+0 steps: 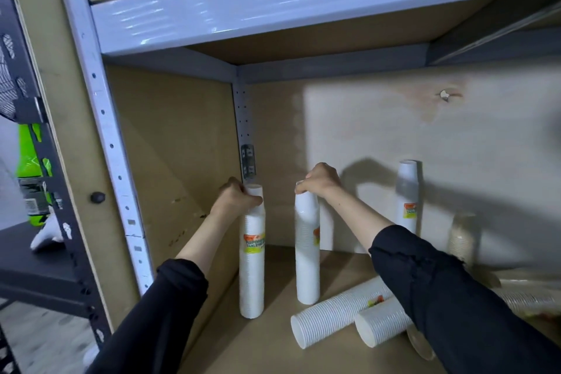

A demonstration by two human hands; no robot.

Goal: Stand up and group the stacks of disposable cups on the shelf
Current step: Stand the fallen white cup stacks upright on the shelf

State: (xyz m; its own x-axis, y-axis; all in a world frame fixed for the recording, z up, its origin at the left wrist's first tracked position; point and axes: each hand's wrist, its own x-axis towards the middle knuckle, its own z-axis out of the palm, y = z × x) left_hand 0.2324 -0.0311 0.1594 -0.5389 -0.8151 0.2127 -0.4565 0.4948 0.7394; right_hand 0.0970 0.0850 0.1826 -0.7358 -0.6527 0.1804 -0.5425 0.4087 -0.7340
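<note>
Two tall wrapped stacks of white disposable cups stand upright on the brown shelf board (273, 346). My left hand (235, 196) grips the top of the left stack (252, 267), close to the shelf's left wall. My right hand (321, 181) holds the top of the middle stack (307, 252). A third upright white stack (408, 194) stands against the back wall at the right. Two white stacks lie on their sides, one (334, 310) in front and another (379, 323) partly under my right sleeve.
A clear-wrapped stack of brownish cups (463, 240) stands at the right, and more wrapped cups (528, 297) lie behind my right arm. The grey shelf beam (273, 6) hangs overhead. A black rack (39, 270) with a green bottle (30, 167) stands to the left.
</note>
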